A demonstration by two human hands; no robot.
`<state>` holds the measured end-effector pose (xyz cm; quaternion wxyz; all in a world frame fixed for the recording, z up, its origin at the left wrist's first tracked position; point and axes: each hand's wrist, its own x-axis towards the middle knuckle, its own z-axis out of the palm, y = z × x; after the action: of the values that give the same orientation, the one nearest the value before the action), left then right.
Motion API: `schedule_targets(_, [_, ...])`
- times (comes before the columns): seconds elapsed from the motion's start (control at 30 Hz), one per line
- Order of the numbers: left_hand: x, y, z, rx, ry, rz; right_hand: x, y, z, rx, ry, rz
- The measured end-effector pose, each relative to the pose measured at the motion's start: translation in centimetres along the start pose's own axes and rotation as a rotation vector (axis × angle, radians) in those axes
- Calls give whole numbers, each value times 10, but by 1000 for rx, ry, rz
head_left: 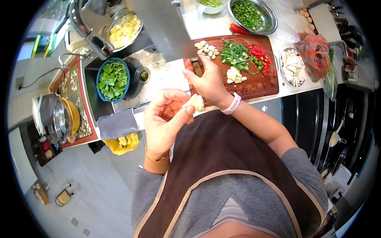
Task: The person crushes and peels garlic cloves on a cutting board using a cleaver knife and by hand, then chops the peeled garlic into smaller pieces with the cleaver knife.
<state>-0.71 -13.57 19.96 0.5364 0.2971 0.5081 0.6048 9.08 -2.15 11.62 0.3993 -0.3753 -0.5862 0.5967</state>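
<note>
Blue bowl (pixel 128 77), round, holding leafy greens (pixel 112 79). Garlic (pixel 195 102), pale, irregular, in left hand (pixel 167 113). Cleaver (pixel 162 27), broad grey blade, blurred; brown handle (pixel 197 68). Board (pixel 254 85), reddish-brown, glossy, bearing chopped vegetables (pixel 236 55). Left hand: thumb and fingers pinching garlic, palm turned inward. Right hand (pixel 209 79): wrapped round handle, blade pointing away from body. Narrow gap between hands; board's near edge close to counter (pixel 274 96) edge.

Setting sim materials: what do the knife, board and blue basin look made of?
Knife: likely steel, grey, too blurred to judge finish; handle perhaps wood, being brown.
Board: probably wood, reddish-brown, with a glossy or wet sheen.
Blue basin: likely plastic, evenly coloured rim; enamel possible.
</note>
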Motion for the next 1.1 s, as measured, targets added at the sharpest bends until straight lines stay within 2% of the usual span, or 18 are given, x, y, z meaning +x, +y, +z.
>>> schedule_targets(0.03, [-3,1,-1,-14,47,26,3,2,-2,-95,-146,102])
schedule_targets(0.13, [-2,-6,-11,-81,139,99,-5,2,3,-186,-223,56])
schedule_targets(0.17, [-2,-7,-14,-100,144,105,-9,1,6,-169,-163,43])
schedule_targets(0.2, [-3,-9,-16,-106,159,111,-14,-1,6,-66,-180,121])
schedule_targets(0.3, [-7,-19,-23,-160,191,118,-25,-27,4,80,-167,133])
schedule_targets(0.33, [-8,-21,-25,-163,198,120,-27,-43,3,90,-165,148])
schedule_targets(0.4, [-8,-23,-25,-128,244,151,-29,-49,3,85,-151,30])
schedule_targets(0.6, [-7,-20,-22,-20,243,160,-32,-55,10,52,-180,32])
schedule_targets(0.73, [-5,-21,-22,-14,221,182,-32,-48,14,105,-146,-11])
schedule_targets(0.8, [-3,-24,-24,85,183,235,-32,-54,18,151,-143,24])
schedule_targets(1.0, [1,-24,-27,-184,110,93,-30,-58,15,118,-156,33])
schedule_targets(1.1, [1,-25,-31,-186,95,35,-25,-63,12,55,-133,-15])
